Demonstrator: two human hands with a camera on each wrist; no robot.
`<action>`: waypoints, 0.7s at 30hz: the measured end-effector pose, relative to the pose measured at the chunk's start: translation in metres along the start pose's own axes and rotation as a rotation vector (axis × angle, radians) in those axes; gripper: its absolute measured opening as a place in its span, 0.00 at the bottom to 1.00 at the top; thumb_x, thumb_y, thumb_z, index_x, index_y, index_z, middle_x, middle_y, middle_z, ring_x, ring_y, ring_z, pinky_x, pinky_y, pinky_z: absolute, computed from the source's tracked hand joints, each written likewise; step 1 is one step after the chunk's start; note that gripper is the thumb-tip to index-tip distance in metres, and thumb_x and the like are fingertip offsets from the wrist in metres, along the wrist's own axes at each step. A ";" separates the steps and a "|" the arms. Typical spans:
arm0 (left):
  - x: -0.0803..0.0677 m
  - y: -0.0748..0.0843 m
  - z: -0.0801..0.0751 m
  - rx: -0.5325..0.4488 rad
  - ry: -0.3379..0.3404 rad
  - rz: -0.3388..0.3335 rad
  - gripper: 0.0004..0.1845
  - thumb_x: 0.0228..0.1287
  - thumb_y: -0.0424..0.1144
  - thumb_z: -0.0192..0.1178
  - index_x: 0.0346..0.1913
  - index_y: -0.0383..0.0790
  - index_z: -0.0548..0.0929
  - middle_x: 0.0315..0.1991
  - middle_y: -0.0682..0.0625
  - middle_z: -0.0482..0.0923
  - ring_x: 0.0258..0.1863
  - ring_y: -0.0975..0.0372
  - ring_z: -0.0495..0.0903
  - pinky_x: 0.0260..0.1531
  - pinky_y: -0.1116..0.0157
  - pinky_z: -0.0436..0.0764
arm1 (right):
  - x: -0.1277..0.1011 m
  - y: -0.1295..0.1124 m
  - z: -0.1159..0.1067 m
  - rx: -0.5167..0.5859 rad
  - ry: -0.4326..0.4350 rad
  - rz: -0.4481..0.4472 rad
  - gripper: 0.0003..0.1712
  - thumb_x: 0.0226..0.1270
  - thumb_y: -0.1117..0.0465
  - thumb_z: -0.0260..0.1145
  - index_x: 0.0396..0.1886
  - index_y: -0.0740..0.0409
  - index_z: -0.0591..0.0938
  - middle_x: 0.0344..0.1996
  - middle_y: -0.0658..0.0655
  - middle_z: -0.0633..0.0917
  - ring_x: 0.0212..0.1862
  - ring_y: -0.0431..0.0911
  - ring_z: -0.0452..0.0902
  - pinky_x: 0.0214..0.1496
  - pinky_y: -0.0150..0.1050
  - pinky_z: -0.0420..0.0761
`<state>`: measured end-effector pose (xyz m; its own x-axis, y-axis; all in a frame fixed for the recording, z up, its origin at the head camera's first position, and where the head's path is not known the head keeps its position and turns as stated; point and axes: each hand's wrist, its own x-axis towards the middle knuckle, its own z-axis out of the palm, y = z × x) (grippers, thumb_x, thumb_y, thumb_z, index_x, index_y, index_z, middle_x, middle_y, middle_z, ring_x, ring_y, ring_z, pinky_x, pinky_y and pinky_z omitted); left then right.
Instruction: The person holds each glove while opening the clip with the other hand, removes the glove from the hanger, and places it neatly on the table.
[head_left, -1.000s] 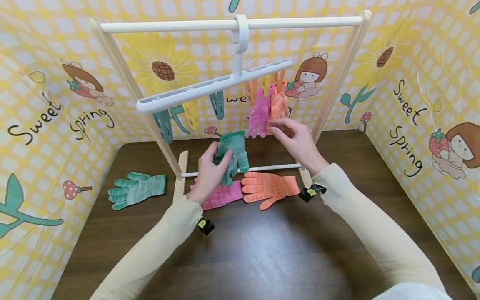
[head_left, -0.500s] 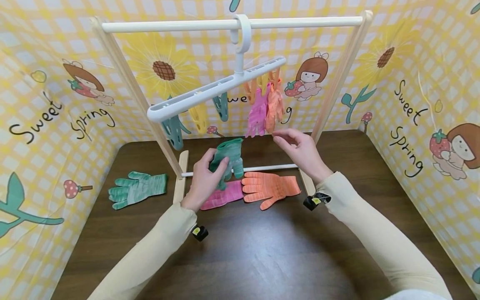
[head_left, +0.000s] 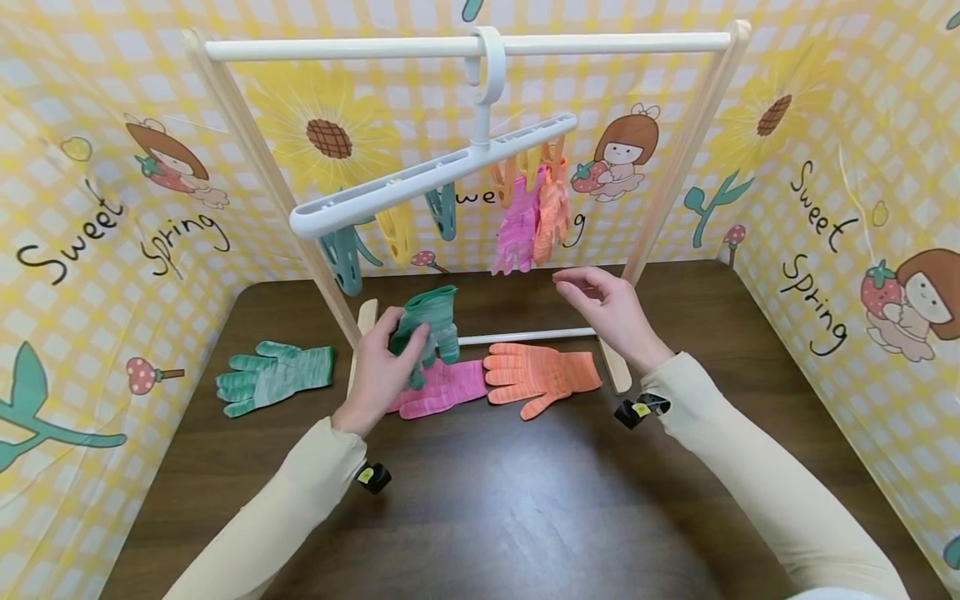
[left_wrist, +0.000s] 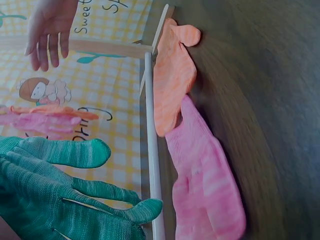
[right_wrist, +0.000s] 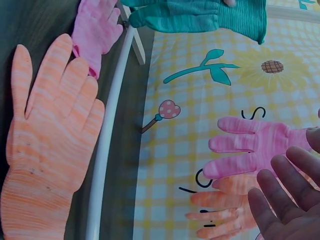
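While the held knit glove point(head_left: 441, 325) droops, slotted clips point(head_left: 396, 233) hang

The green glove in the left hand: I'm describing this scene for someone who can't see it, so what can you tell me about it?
The green glove looks knitted, streaked with paler green, with a ribbed cuff edged in darker green. It is held above the table, cuff up, fingers hanging down. The grip of the left hand pinches it, with the thumb on the near side; that hand hides part of it.
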<state>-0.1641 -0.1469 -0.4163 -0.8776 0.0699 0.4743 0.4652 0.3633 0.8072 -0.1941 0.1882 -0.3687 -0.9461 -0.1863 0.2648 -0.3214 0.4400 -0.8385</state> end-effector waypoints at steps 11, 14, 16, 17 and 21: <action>-0.012 0.001 -0.024 0.070 0.064 -0.007 0.05 0.72 0.28 0.64 0.47 0.32 0.81 0.30 0.45 0.75 0.29 0.65 0.72 0.31 0.72 0.69 | -0.011 0.011 0.000 -0.012 -0.058 -0.008 0.19 0.79 0.55 0.64 0.63 0.58 0.83 0.58 0.58 0.86 0.59 0.52 0.82 0.64 0.54 0.77; -0.014 0.013 -0.032 0.067 0.082 0.023 0.05 0.70 0.25 0.63 0.46 0.28 0.80 0.29 0.43 0.76 0.28 0.66 0.71 0.30 0.72 0.70 | -0.014 0.014 0.000 -0.008 -0.075 0.011 0.19 0.79 0.54 0.64 0.63 0.57 0.83 0.58 0.59 0.86 0.60 0.52 0.81 0.65 0.54 0.77; -0.016 0.020 -0.037 0.075 0.093 0.042 0.05 0.70 0.23 0.63 0.45 0.26 0.80 0.30 0.43 0.77 0.28 0.67 0.71 0.30 0.73 0.69 | -0.016 0.015 -0.001 -0.010 -0.090 0.027 0.20 0.79 0.53 0.64 0.63 0.56 0.83 0.60 0.59 0.85 0.61 0.53 0.81 0.65 0.54 0.77; -0.017 0.020 -0.040 0.080 0.098 0.047 0.05 0.69 0.23 0.63 0.45 0.26 0.80 0.30 0.43 0.77 0.28 0.67 0.71 0.29 0.73 0.69 | -0.017 0.017 -0.001 -0.007 -0.099 0.035 0.20 0.79 0.53 0.64 0.63 0.56 0.83 0.60 0.59 0.84 0.63 0.53 0.79 0.65 0.55 0.77; -0.021 0.020 -0.050 0.104 0.121 0.056 0.05 0.69 0.22 0.63 0.45 0.27 0.80 0.29 0.43 0.75 0.26 0.66 0.69 0.27 0.73 0.67 | -0.020 0.021 -0.003 -0.013 -0.131 0.058 0.20 0.79 0.52 0.64 0.63 0.57 0.83 0.63 0.58 0.83 0.67 0.55 0.76 0.64 0.57 0.78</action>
<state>-0.1309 -0.1874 -0.3927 -0.8272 -0.0176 0.5616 0.4930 0.4566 0.7406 -0.1821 0.2038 -0.3906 -0.9502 -0.2726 0.1512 -0.2676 0.4647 -0.8440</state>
